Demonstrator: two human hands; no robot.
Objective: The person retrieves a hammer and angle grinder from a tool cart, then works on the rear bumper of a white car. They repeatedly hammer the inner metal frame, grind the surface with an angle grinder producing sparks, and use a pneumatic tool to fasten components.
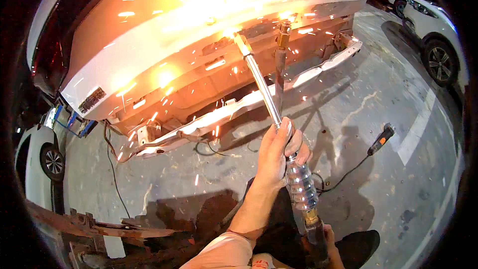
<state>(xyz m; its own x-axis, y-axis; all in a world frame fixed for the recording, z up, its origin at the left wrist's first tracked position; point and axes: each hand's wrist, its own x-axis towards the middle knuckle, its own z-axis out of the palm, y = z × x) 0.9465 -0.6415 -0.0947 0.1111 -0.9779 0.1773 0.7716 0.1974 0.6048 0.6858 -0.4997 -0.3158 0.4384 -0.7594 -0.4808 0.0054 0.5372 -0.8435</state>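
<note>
My left hand (279, 154) is closed around the chrome rod of a slide-hammer dent puller (264, 87), just above its clear ribbed handle (302, 187). The brass-coloured tip (243, 45) meets a pale car's dented rear panel (318, 0), where bright sparks burst and hide the contact. Partly shown at the lower edge, my right hand (331, 244) wraps the dark end below the brass fitting (311, 216). A second, dark rod with a brass head (283, 35) also reaches the panel. Its lower end is hidden behind my left hand.
Below the panel runs an exposed white bumper beam (234, 109). A black cabled device (381, 139) lies on the grey floor (358, 114) at right. White cars stand at right (433, 25) and left (37, 164). Rusty metal framework (104, 229) is at lower left.
</note>
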